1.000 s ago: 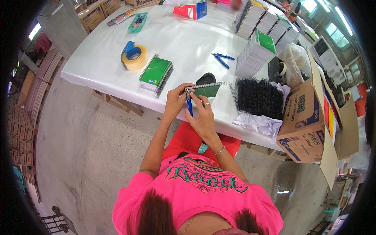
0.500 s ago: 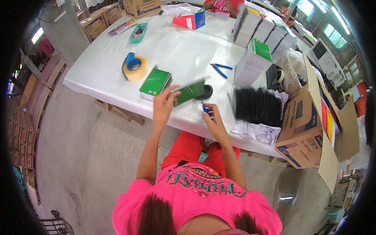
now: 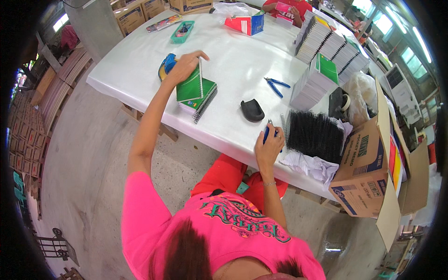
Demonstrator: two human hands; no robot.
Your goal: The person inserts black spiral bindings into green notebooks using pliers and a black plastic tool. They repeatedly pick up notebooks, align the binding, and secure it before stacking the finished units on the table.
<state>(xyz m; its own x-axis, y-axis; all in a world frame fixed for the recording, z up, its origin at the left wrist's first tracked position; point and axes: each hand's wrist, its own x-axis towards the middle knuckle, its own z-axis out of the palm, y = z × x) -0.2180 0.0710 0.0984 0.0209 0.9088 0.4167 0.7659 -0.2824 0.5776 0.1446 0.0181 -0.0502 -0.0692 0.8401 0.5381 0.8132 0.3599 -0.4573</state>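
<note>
My left hand (image 3: 185, 67) is closed on the upper edge of a green spiral notebook (image 3: 191, 87). That notebook lies slightly askew over a small stack of green spiral notebooks (image 3: 209, 99), whose coils face right. Close behind the hand is a tape dispenser (image 3: 166, 66) with blue parts, partly covered by it. My right hand (image 3: 269, 145) is wrapped round blue-handled cutting pliers (image 3: 266, 134), jaws pointing away from me, near the table's front edge. A black curved object (image 3: 252, 110) rests just beyond it. Black spiral coils (image 3: 311, 136) lie in a heap to its right.
Another pair of blue-handled pliers (image 3: 276, 86) lies mid-table. Tall notebook stacks (image 3: 313, 81) stand at the right, with an open cardboard box (image 3: 359, 165) at the right front. A teal basket (image 3: 182, 31) and a red-and-blue carton (image 3: 245, 24) sit farther back. Across the table is another person (image 3: 298, 17).
My left hand has carried the green notebook left and laid it over the stack. My right hand, still gripping pliers, has shifted right and nearer. The view has turned slightly.
</note>
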